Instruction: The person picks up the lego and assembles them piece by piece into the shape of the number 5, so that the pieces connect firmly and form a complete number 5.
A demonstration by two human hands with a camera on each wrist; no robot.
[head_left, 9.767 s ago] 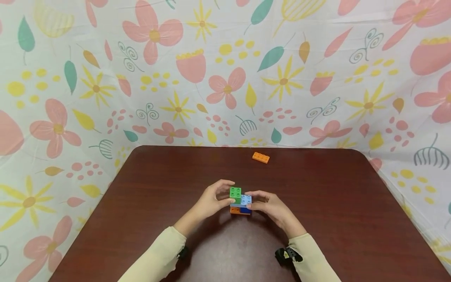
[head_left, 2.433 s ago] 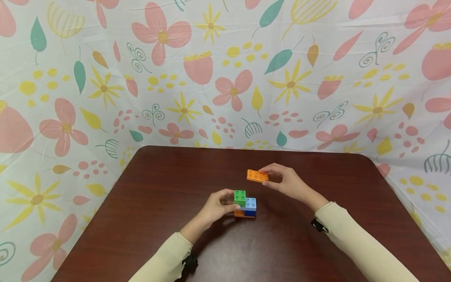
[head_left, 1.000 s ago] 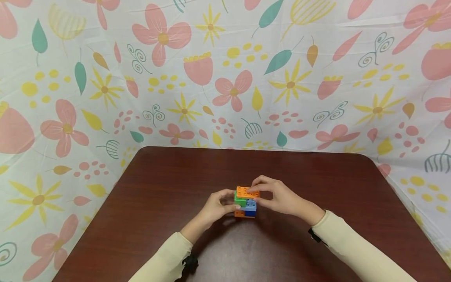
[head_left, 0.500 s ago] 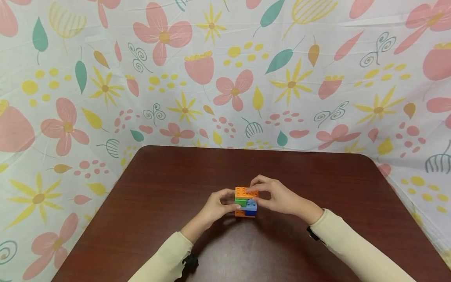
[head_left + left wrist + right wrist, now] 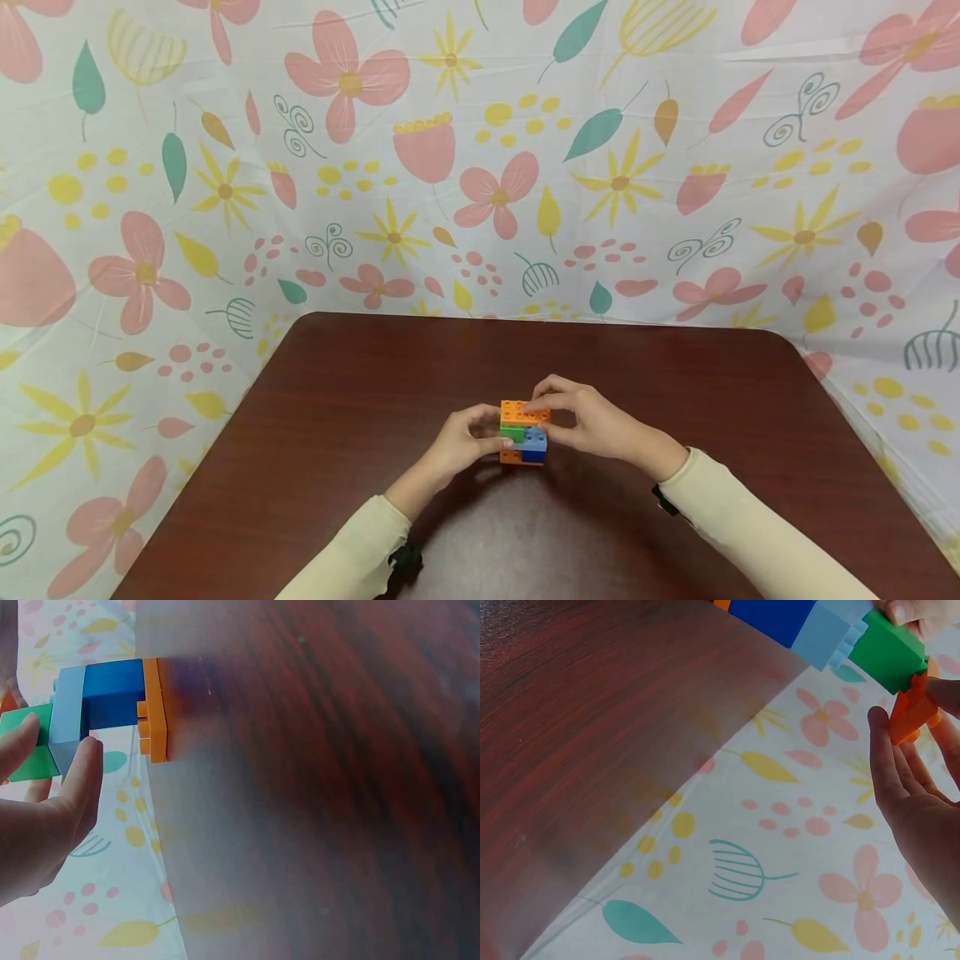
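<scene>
A stack of toy building bricks stands on the table. Its base is an orange plate brick (image 5: 155, 712), under a dark blue brick (image 5: 114, 693) and a light blue brick (image 5: 68, 709). A green brick (image 5: 889, 651) sits on the light blue one, to the left in the head view. My left hand (image 5: 461, 442) grips the stack at the green brick, thumb in front. A second orange plate brick (image 5: 517, 412) lies at the top of the green brick, reaching right over the light blue studs. My right hand (image 5: 588, 417) pinches its right part; whether it is fully seated cannot be seen.
The dark brown table (image 5: 360, 375) spreads around the stack on all sides. Behind it hangs a white cloth (image 5: 442, 283) with flowers and leaves. Dark wrist straps (image 5: 405, 560) show at the cream sleeves (image 5: 345, 546).
My right hand left the stack, took the orange plate brick from the table's back and brought it onto the green brick. It lowered slightly over the last second. My left hand kept its grip.
</scene>
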